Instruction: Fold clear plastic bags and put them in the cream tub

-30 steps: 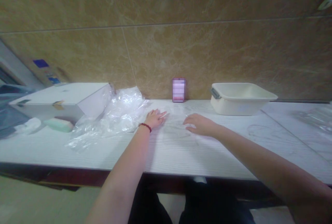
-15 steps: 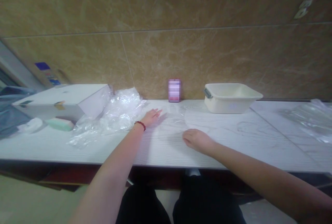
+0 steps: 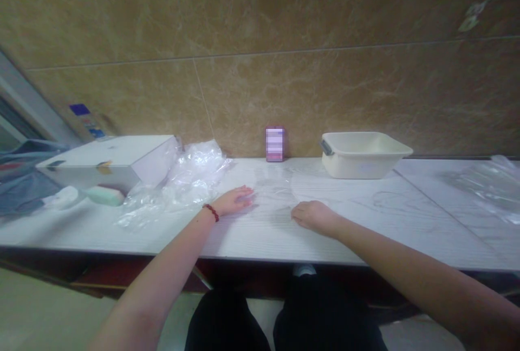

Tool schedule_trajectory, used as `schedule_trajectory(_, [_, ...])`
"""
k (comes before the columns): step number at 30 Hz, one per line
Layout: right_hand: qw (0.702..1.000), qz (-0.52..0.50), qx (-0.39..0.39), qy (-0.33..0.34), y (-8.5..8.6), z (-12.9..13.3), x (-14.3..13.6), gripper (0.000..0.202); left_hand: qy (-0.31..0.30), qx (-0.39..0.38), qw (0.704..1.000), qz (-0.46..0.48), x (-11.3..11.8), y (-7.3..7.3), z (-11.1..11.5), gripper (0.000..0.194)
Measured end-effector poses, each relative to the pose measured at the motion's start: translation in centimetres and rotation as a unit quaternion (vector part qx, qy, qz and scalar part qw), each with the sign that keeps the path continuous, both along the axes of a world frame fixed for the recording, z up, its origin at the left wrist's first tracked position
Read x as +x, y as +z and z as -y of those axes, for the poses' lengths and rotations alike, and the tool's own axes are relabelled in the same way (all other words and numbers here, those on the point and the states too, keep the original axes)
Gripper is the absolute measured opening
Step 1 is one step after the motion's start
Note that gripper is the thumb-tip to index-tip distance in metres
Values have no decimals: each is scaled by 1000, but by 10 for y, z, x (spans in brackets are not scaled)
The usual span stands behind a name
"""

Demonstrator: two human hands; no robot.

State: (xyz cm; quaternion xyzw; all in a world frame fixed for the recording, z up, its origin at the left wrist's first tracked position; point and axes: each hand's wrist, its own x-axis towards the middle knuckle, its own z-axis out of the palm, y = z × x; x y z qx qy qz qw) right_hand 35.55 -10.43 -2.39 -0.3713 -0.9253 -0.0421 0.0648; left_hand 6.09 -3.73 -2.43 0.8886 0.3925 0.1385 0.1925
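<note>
A thin clear plastic bag (image 3: 274, 179) lies flat on the white wood-grain table, between my two hands, its outline faint. My left hand (image 3: 235, 200), with a red bead bracelet at the wrist, is open beside the bag's left side, fingers stretched toward it. On the right, my right hand (image 3: 311, 215) is closed, its fingertips pinched together at what looks like the bag's near right edge. The exact grip is hard to see because the plastic is transparent.
Against the wall stand a phone-like upright object (image 3: 275, 144) with a blurred front and a cream basin (image 3: 365, 164). Crumpled clear plastic (image 3: 195, 172), a white box (image 3: 109, 158) and a pale green item (image 3: 104, 195) are at left. More clear plastic (image 3: 493, 183) lies far right.
My left hand has drawn back toward me, fingers still spread. My right hand has shifted slightly right, still closed. The whole view has moved a little.
</note>
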Motion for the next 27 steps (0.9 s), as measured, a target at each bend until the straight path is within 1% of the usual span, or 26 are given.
schedule_trajectory(3, [1000,-26,2,-6,1,-3,0,23,-42,1,999,-23,2,3,9,60])
schedule_trajectory(5, [997,-65,-5,-31,5,-4,0,22,-68,12,997,-37,7,4,16,70])
schedule_trajectory(7, [993,-106,-22,-53,9,-5,-1,20,-79,30,995,-48,15,2,23,79])
schedule_trajectory(8, [990,-125,-33,-61,12,-5,-2,19,-78,41,995,-50,20,0,26,79])
schedule_trajectory(9, [986,-144,-46,-67,14,-5,-3,19,-72,52,995,-49,25,-2,28,73])
schedule_trajectory(12, [977,-187,-74,-72,21,-4,-4,19,-50,79,995,-31,39,-7,31,35])
schedule_trajectory(13, [976,-195,-78,-63,23,-3,-3,20,-46,82,995,-20,42,-8,31,29])
schedule_trajectory(15, [979,-188,-75,-22,26,-2,1,27,-47,76,996,7,45,-5,33,26])
schedule_trajectory(17, [985,-162,-63,18,27,-3,6,49,-51,56,997,34,45,0,37,25])
schedule_trajectory(18, [987,-149,-56,28,26,-5,8,60,-52,43,997,44,44,3,39,26])
schedule_trajectory(19, [989,-138,-49,33,24,-6,9,64,-52,28,997,49,44,6,42,26])
schedule_trajectory(20, [989,-133,-46,37,22,-9,9,62,-51,13,997,50,43,9,45,26])
schedule_trajectory(21, [989,-131,-50,45,19,-11,9,55,-50,-1,998,50,42,11,47,26])
schedule_trajectory(24, [982,-136,-101,85,12,-16,3,34,-61,-27,997,48,38,16,55,24])
schedule_trajectory(27, [973,-145,-155,87,12,-11,-2,30,-94,-13,994,45,34,19,61,27])
